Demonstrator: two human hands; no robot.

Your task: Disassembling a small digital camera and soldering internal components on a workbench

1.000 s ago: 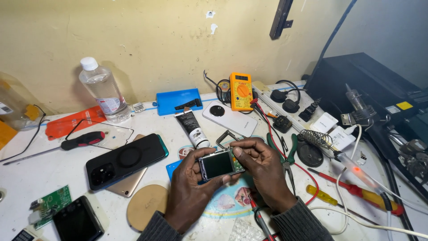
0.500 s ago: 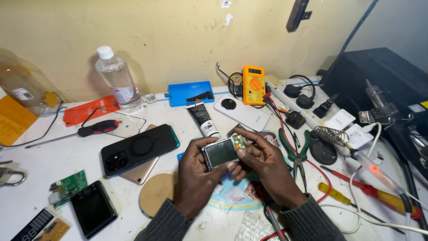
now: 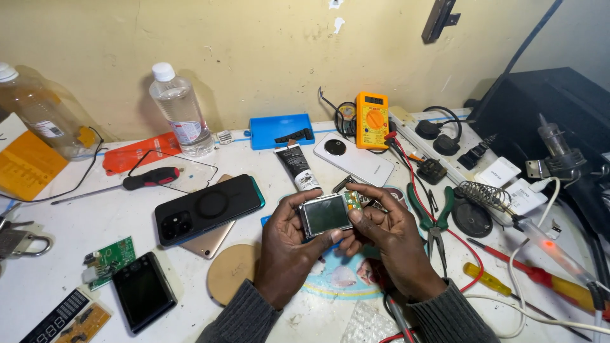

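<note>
I see my left hand [image 3: 289, 254] and my right hand [image 3: 391, 238] both holding a small screen module [image 3: 327, 214] just above the white table [image 3: 76, 209]. The fingers of both hands are closed tight on it: my left fingers pinch its left edge, and my right thumb and fingers pinch its right edge, where a little green board sticks out. The screen is dark and faces up at me. Its long side runs left to right, tipped up a bit on the right.

A black phone [image 3: 208, 208] lies near my left hand. A black tube [image 3: 295, 166] lies just behind the screen. Green pliers [image 3: 432, 213] lie just beside my right hand. A yellow meter [image 3: 372, 120] sits farther back by the wall.
</note>
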